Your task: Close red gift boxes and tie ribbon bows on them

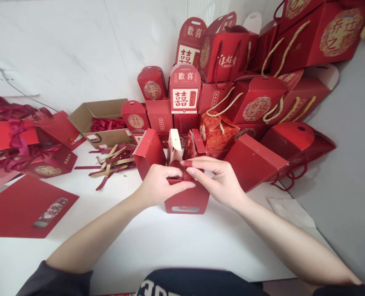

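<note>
A red gift box [187,200] with a small window low on its front stands upright on the white table. My left hand [162,185] is closed at its top edge, thumb lying along the front and fingers curled over the rim. From the right, my right hand [217,177] pinches a short dark red strip [187,164] at the top of the box, close to the left fingertips. Whether this strip is ribbon or part of the box I cannot tell. Behind my hands stand folded red cartons [149,150] and a cream-edged carton [174,142].
Red gift boxes [222,53] with rope handles are stacked at the back right. A cardboard box [100,113] holds dark red ribbon. Loose gold and red straps [114,161] lie before it. Flat red carton [28,207] lies left; ribboned boxes [51,158] stand behind it.
</note>
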The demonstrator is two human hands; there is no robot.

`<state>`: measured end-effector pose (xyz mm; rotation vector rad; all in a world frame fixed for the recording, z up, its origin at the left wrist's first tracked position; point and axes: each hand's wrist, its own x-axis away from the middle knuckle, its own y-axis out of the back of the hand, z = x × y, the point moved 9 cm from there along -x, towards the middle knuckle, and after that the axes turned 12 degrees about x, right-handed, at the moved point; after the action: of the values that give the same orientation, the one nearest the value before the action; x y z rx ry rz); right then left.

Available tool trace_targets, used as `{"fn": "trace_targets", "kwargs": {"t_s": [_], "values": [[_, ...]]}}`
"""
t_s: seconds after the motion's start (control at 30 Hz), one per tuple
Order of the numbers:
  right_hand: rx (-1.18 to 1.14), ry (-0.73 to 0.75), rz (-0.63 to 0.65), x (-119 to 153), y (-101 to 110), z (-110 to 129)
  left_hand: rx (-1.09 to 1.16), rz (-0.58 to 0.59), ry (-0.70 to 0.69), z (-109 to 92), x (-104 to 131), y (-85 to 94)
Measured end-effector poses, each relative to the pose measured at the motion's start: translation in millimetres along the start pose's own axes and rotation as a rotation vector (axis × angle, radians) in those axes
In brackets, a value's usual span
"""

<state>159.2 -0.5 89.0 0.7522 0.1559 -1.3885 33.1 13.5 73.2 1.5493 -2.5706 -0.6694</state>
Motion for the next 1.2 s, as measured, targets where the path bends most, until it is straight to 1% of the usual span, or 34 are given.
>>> {"fn": "trace_targets", "kwargs": {"t_s": [0.07,0.13,0.23,0.33,0.4,0.47,0.53,0.6,0.77,0.87,0.97,1.07,1.13,1.2], "values": [[0.057,0.063,0.118,-1,-2,8,-0.01,0.091,0.037,-2,2,-0.2],[0.148,0.128,0.241,0,-3,16,-0.057,0.114,0.055,-5,3,5.2],[0.292,0.192,0.379,3,-5,21,-0.077,0.058,0.034,-10,3,15.1],[0.345,0.229,0.44,5,-7,22,-0.006,-0.008,0.006,-10,2,18.6],[0.328,0.227,0.424,4,-5,22,-0.002,-0.028,0.034,-6,2,18.2],[0.287,0.171,0.361,1,-1,17,-0.029,-0.034,0.065,-4,3,18.3],[0.258,0.1,0.298,-1,1,10,-0.046,-0.026,0.068,-5,4,19.2],[0.267,0.071,0.27,-2,-2,5,-0.069,-0.007,0.058,-8,5,20.2],[0.304,0.141,0.274,1,-15,6,-0.243,0.037,0.034,-10,8,22.1],[0.298,0.143,0.279,2,-16,8,-0.302,0.062,-0.045,-11,7,19.5],[0.285,0.116,0.266,3,-15,7,-0.297,0.082,-0.108,-11,4,17.6],[0.236,0.064,0.249,1,-13,2,-0.241,0.112,-0.083,-7,1,17.6],[0.187,0.029,0.28,0,-14,-1,-0.195,0.141,-0.048,-5,0,17.7],[0.154,0.019,0.328,-1,-14,-1,-0.196,0.202,0.001,-2,0,15.2]]}}
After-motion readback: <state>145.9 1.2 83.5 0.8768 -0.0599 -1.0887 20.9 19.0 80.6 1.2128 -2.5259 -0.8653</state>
